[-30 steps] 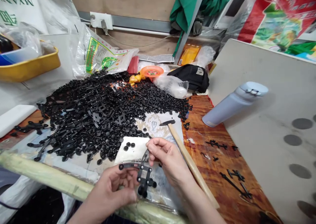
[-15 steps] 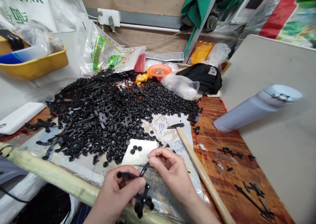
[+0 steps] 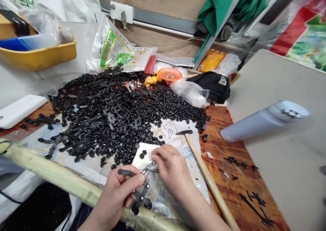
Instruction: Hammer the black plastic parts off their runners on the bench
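My left hand [image 3: 121, 188] is closed around a black plastic linkage [image 3: 142, 195], a jointed piece of crossed bars with round studs. One bar of it sticks out to the left past the fingers, and a thin bar points up toward the right. My right hand [image 3: 169, 165] has its fingertips pinched together just above the end of that thin bar, over a white pad [image 3: 137, 161]. What lies between those fingertips is hidden. Two small black discs [image 3: 143, 154] rest on the pad.
A big heap of black plastic parts [image 3: 102, 112] covers the table's middle and back. Right of my hands lies a hammer [image 3: 203, 166]. Loose black pieces [image 3: 254, 197] and a tilted-looking blue bottle [image 3: 262, 120] are farther right. A pale pole [image 3: 51, 171] runs along the front edge.
My right hand has let go of the thin bar's end and moved slightly up over the pad. Three discs showed on the pad before; two show now. The view has shifted a little.
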The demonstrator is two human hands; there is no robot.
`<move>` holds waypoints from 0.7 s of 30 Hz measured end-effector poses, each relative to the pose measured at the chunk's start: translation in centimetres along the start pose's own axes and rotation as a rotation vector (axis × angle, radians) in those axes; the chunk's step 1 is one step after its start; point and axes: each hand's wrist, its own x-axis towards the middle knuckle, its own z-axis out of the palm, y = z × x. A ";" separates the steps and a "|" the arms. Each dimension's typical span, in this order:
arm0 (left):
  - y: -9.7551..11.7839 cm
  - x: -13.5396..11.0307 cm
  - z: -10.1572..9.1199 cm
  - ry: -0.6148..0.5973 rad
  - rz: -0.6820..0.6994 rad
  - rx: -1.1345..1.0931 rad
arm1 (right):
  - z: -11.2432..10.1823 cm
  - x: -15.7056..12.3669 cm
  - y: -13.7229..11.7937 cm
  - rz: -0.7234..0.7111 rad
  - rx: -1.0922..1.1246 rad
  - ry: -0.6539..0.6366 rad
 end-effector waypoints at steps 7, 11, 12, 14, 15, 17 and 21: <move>0.1 -0.1 0.3 0.042 0.003 -0.019 | -2.5 -1.0 2.0 0.109 0.084 0.084; 0.2 -0.2 0.5 0.056 0.005 -0.025 | -5.3 -1.8 5.1 0.332 -0.268 0.180; 0.2 -0.2 0.5 0.068 0.009 -0.025 | -5.6 -2.0 5.9 0.403 -0.361 0.157; 0.2 -0.2 0.7 0.105 0.008 -0.014 | -5.6 -2.5 7.2 0.506 -0.441 0.101; 0.2 -0.3 0.8 0.125 0.005 -0.005 | -5.4 -2.6 7.7 0.532 -0.431 0.086; 0.3 -0.2 1.0 0.151 0.001 0.014 | -4.9 -2.8 8.3 0.550 -0.368 0.096; 0.8 0.0 1.6 0.161 -0.020 0.021 | -4.9 -3.0 8.9 0.569 -0.206 0.159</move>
